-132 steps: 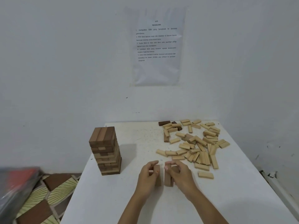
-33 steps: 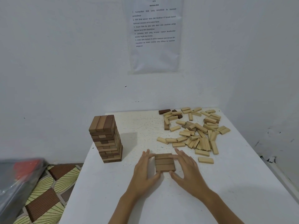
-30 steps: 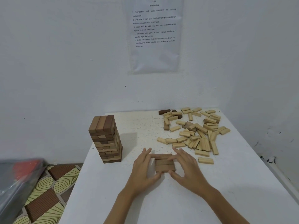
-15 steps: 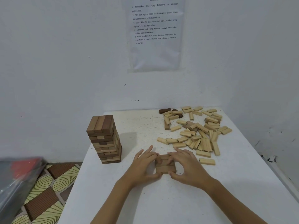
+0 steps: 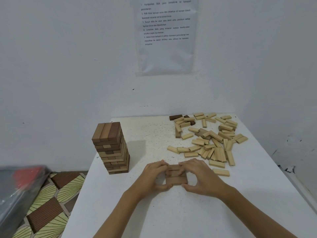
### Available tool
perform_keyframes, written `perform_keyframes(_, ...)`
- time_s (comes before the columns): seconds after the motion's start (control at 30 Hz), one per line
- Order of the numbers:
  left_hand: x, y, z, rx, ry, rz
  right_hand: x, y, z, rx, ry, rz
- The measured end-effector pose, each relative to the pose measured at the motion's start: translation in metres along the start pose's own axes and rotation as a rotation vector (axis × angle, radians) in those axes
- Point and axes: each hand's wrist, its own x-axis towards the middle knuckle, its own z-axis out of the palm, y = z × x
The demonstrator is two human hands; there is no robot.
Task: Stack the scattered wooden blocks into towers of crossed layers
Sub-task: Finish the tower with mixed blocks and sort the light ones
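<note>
My left hand (image 5: 154,177) and right hand (image 5: 201,177) grip the base layer (image 5: 176,179) from either side, thumbs on its near edge and fingers curled over its far edge. The base layer is three brown blocks lying flat, side by side on the table (image 5: 171,212), long axes running left to right. The next layer should therefore lie with its long axes pointing away from me. The loose blocks (image 5: 216,136) lie beyond and right of the base layer, so the right hand is nearer. The finished tower (image 5: 111,146) stands left of the base layer, well apart.
</note>
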Motion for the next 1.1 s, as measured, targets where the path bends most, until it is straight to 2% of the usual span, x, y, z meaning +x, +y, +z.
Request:
perform_keyframes(0.23,-0.001,0.003,0.002,-0.103,-0.026,-0.138,-0.006,-0.007,-0.001,0.206,-0.008,0.136)
perform_keyframes(0.47,-0.003,0.011,-0.003,-0.176,0.005,-0.237,-0.001,-0.013,-0.008,0.264,-0.011,0.166)
perform_keyframes(0.6,-0.013,0.017,-0.008,-0.161,0.022,-0.217,-0.002,-0.019,-0.012,0.271,-0.037,0.145)
perform_keyframes(0.8,-0.025,0.033,-0.033,-0.17,0.116,-0.194,-0.001,-0.043,-0.032,0.333,0.03,0.076)
perform_keyframes(1.1,-0.039,0.066,-0.105,-0.074,0.28,-0.128,0.019,-0.103,-0.081,0.325,0.135,-0.125)
